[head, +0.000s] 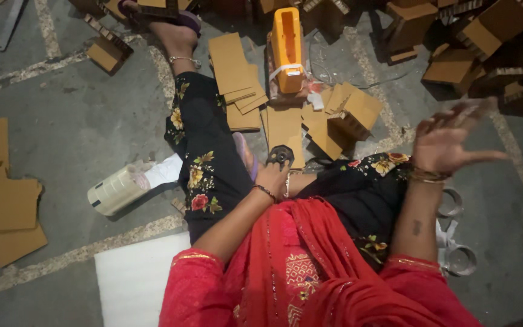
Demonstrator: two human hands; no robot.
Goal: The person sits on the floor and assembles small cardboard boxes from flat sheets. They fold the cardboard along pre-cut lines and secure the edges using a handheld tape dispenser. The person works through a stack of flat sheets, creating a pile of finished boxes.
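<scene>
I sit on the floor in black flowered trousers and a red scarf. My left hand rests low between my legs, closed around a small dark round-headed tool. My right hand is raised at the right with fingers spread and blurred, holding nothing. Flat brown cardboard pieces and a folded cardboard box lie just beyond my knees. An orange tape dispenser stands behind them.
A roll of clear tape lies left of my leg. A white foam sheet lies beside my hip. Cardboard sheets are stacked far left. Assembled cardboard boxes pile up at the top right. Empty tape cores lie at right.
</scene>
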